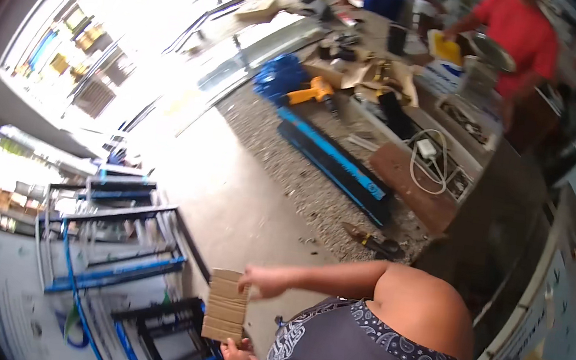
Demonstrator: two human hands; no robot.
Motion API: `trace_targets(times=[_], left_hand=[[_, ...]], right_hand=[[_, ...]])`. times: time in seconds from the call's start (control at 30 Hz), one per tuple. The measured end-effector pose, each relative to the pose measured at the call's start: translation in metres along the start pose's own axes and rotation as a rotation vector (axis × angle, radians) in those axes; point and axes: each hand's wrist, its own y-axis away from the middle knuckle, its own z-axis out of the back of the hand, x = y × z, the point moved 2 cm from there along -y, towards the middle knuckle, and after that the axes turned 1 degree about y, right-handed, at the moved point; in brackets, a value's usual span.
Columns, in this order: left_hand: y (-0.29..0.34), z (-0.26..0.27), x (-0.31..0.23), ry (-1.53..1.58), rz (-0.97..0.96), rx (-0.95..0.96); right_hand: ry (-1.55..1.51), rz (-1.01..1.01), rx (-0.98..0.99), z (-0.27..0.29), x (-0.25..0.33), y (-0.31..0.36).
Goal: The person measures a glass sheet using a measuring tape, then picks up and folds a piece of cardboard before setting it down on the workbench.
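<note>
A small brown piece of corrugated cardboard (225, 307), creased across its face, is held upright between my two hands. My right hand (262, 283) reaches in with a bent arm and closes its fingers on the upper right edge. Down at the lower edge, my left hand (241, 358) grips the cardboard with its thumb side showing; part of that hand is hidden. Behind and left of the cardboard, black and blue metal frames (161, 333) lean together.
A workbench (273, 156) carries a long blue-and-black tool case (333, 164), an orange drill (313, 94), pliers (370, 240) and a white cable (428, 161). A person in red (518, 35) stands beyond it. More frames (115, 238) stack at the left.
</note>
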Motion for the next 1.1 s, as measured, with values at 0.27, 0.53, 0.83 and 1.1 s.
trace_targets(times=[0.27,0.53,0.83,1.1], left_hand=[[-0.161,-0.134,-0.082,-0.281,-0.178,0.642],[-0.340,-0.304,-0.146,-0.148,-0.009,1.334],[-0.361,-0.498,-0.173,-0.558,-0.176,1.500],[-0.386,-0.685,-0.163,-0.873,-0.442,1.197]], right_hand=[[-0.387,-0.154,-0.684,0.019,-0.062,-0.097],[-0.335,-0.321,-1.076,0.152,-0.129,-0.157],[-0.368,-0.380,-1.039,0.285,-0.182,-0.140],[0.373,-0.422,-1.375,0.446,-0.227,-0.108]])
